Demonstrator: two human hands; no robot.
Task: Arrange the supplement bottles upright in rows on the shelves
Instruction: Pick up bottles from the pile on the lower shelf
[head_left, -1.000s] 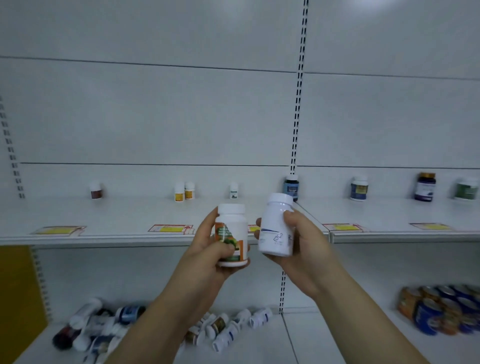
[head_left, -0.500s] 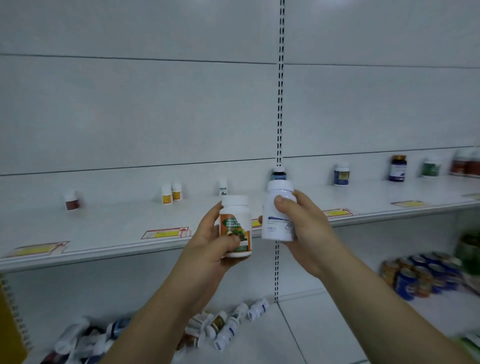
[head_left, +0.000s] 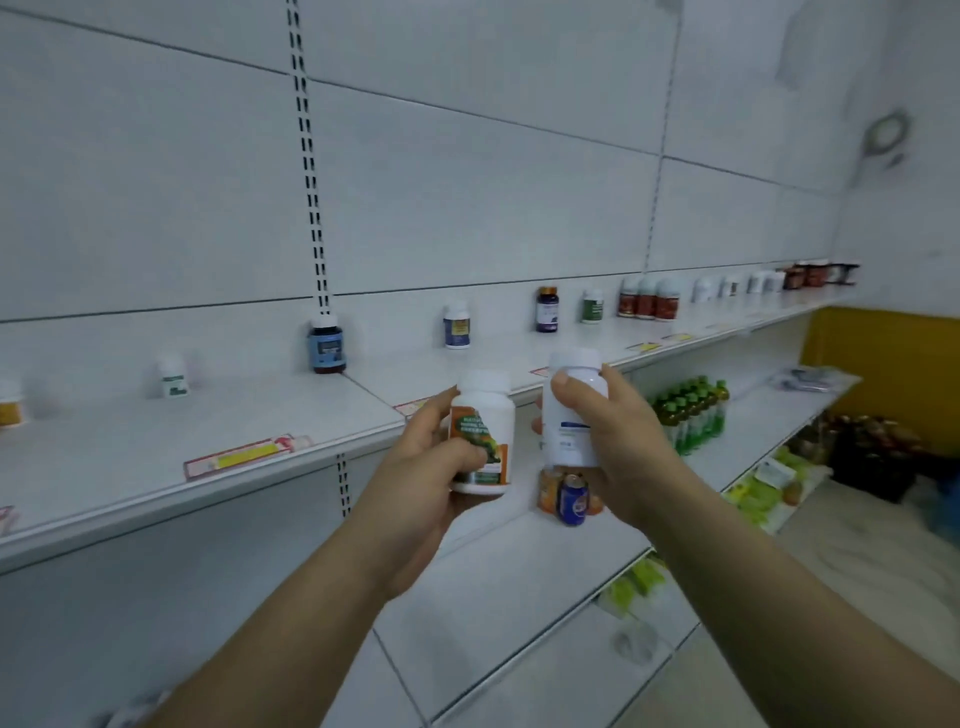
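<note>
White plastic, two items. Orange-label bottle (head_left: 482, 431): upright, gripped by left hand (head_left: 423, 467). Blue-label bottle (head_left: 571, 415): upright, gripped by right hand (head_left: 621, 441). Both still before the shelf (head_left: 156, 441) edge; view since swung right, green drinks (head_left: 691, 415) now showing below.

Nothing here can be read. The white plastic bottle with the orange and green label (head_left: 480, 431), gripped in the left hand (head_left: 426, 467), bears lines of white print too blurred to make out. The white plastic bottle with a blue-striped label (head_left: 571, 415) in the right hand (head_left: 618, 447) shows only smudged marks. The yellow and red price strips (head_left: 244, 457) along the white metal shelf (head_left: 156, 431) are equally illegible.
</note>
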